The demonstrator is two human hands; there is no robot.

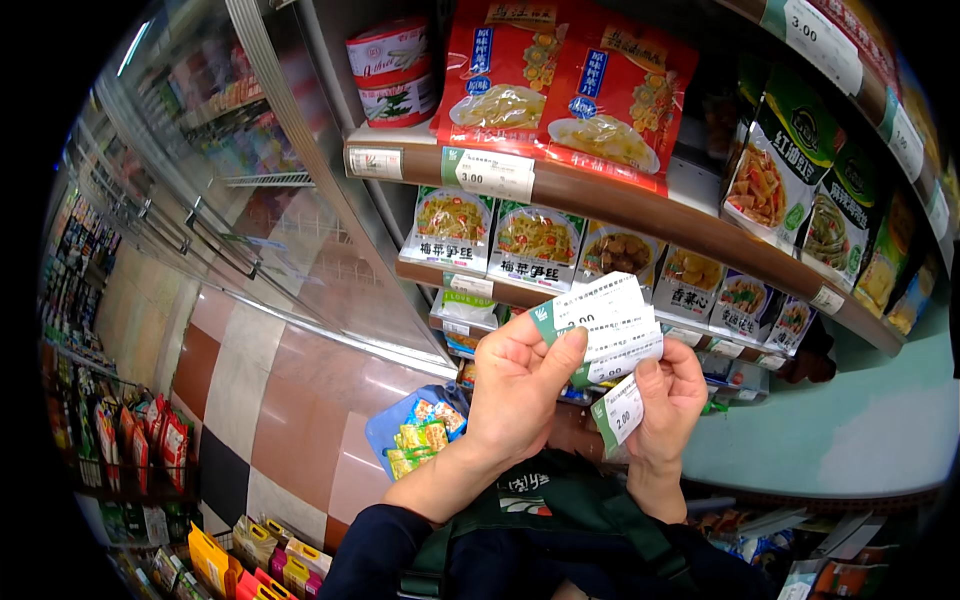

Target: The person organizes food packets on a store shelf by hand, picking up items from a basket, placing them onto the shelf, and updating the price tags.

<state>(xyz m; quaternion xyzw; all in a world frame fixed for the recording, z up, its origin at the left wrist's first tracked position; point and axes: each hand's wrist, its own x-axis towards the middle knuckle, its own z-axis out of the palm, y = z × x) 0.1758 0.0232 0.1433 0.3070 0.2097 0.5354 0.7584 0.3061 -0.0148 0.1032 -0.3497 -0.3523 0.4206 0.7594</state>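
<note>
Several green-and-white paper price labels [619, 330] are fanned out between my hands, in front of the shelves. My left hand [517, 375] pinches the fan at its left side, thumb on top. My right hand [664, 397] grips the lower right edge of the fan with thumb and fingers, and one separate price label [621, 412] hangs from it, tilted. Behind the labels stand packets of pickled vegetables [536, 240] on a lower shelf. Above them, large red packets [491, 82] stand on the upper shelf beside two stacked round cans [394, 71].
Brown shelf edges [585, 187] bearing price labels curve close before me. Glass cooler doors [300, 247] with handles stand to the left. A blue container [382, 420] of snack packets sits low by my left forearm. A pale green surface [832, 420] lies at right, and bagged goods [214, 559] at lower left.
</note>
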